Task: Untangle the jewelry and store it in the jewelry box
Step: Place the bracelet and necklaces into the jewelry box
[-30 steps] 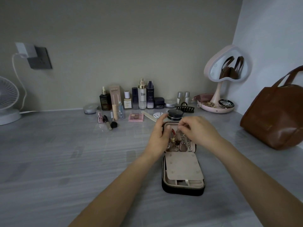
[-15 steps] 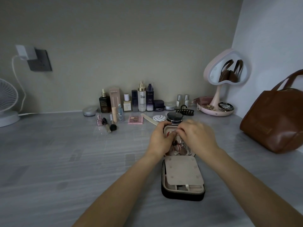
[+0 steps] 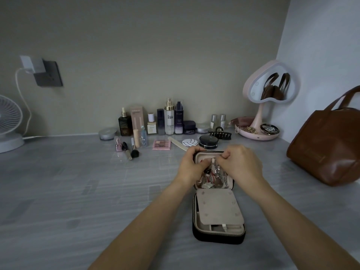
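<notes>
Forearms: both come in from the bottom edge, cut off below the elbow, and meet over the box.
Jewelry box (image 3: 218,235): a black zip case with pale lining lies open on the grey desk (image 3: 78,191), hinge across the middle.
Near half: a beige flap panel (image 3: 219,206) covers most of it. Only slivers of the compartments under it show, and their contents cannot be made out.
Far half: this holds the tangled jewelry (image 3: 213,177) – silver chains, something red and a pale charm. Single pieces cannot be told apart.
Left hand (image 3: 191,165): it sits at the far-left corner of the box, fingers curled and thumb turned in toward the tangle. The fingertips are hidden, so chain or rim cannot be told.
Right hand (image 3: 242,164): knuckles up over the right side, with thumb and fingertips pressed together, pinching the top of the tangle beside a small pale tab.
Just beyond the box: a round black compact (image 3: 208,142), a black hair claw (image 3: 220,134) and a pink eyeshadow palette (image 3: 161,144).
Back wall: a row of cosmetic bottles (image 3: 169,118) – most of the labels are too small to read.
Far right: a heart-shaped mirror (image 3: 271,84) whose pink tray (image 3: 257,136) holds small gold pieces. The brown handbag (image 3: 327,149) is cut by the frame edge.
Far left: the white fan (image 3: 7,121) is only half in view.
</notes>
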Demonstrator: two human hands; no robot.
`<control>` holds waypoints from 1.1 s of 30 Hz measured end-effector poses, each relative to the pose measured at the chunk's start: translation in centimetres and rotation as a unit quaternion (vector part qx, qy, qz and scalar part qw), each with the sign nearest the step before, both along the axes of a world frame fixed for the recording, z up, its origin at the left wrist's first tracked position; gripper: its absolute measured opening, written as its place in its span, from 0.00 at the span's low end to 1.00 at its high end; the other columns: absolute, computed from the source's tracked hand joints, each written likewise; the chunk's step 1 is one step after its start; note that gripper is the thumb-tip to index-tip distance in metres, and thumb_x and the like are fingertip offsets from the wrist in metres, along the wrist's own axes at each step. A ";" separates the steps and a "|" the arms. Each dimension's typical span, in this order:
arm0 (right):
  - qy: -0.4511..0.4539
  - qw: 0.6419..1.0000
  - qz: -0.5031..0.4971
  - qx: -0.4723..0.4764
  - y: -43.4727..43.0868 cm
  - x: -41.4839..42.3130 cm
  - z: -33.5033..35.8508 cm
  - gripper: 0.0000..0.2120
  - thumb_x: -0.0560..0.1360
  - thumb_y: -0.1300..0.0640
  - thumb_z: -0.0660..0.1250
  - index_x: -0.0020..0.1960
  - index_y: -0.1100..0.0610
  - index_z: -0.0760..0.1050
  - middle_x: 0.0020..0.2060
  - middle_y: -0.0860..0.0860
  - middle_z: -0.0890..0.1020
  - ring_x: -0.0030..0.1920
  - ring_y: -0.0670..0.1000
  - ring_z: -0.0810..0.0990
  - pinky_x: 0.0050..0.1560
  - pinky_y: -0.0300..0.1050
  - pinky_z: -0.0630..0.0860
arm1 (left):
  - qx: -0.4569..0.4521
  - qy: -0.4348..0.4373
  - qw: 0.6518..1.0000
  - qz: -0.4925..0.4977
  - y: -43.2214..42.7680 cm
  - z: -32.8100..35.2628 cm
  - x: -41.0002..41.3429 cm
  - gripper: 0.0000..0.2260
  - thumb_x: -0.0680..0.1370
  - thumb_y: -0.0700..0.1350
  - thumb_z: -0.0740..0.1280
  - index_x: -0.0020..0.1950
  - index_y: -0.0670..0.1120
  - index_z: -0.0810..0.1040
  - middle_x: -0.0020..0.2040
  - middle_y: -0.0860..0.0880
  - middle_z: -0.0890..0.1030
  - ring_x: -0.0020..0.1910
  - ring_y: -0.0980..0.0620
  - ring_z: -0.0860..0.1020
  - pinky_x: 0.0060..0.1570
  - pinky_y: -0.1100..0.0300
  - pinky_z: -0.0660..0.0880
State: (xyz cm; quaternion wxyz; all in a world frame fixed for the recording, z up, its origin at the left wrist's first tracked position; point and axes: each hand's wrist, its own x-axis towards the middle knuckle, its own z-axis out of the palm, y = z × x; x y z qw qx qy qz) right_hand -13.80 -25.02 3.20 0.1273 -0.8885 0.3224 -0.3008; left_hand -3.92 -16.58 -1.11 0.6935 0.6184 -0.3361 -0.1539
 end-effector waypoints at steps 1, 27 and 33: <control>-0.002 1.000 0.000 0.008 -0.1 0.0 -0.2 0.08 0.70 0.50 0.67 0.35 0.53 0.76 0.38 0.51 0.81 0.43 0.55 0.78 0.36 0.42 0.67 | -0.004 0.015 1.000 -0.007 0.0 0.0 0.1 0.11 0.74 0.36 0.68 0.46 0.51 0.72 0.41 0.51 0.77 0.38 0.55 0.77 0.37 0.64 0.77; -0.067 0.978 0.081 0.182 -2.4 -1.1 -5.7 0.13 0.72 0.50 0.68 0.42 0.60 0.73 0.27 0.48 0.72 0.30 0.49 0.70 0.33 0.44 0.65 | -0.003 0.065 0.997 -0.048 0.3 -0.1 1.0 0.12 0.73 0.37 0.69 0.54 0.46 0.73 0.49 0.44 0.80 0.47 0.48 0.80 0.50 0.52 0.79; -0.088 0.982 0.052 0.160 -2.0 -0.8 -6.4 0.13 0.73 0.49 0.67 0.42 0.59 0.71 0.27 0.49 0.73 0.32 0.52 0.73 0.35 0.48 0.69 | -0.003 0.103 0.994 -0.047 1.2 -2.6 0.6 0.09 0.74 0.40 0.69 0.52 0.43 0.75 0.45 0.46 0.82 0.41 0.53 0.81 0.44 0.60 0.78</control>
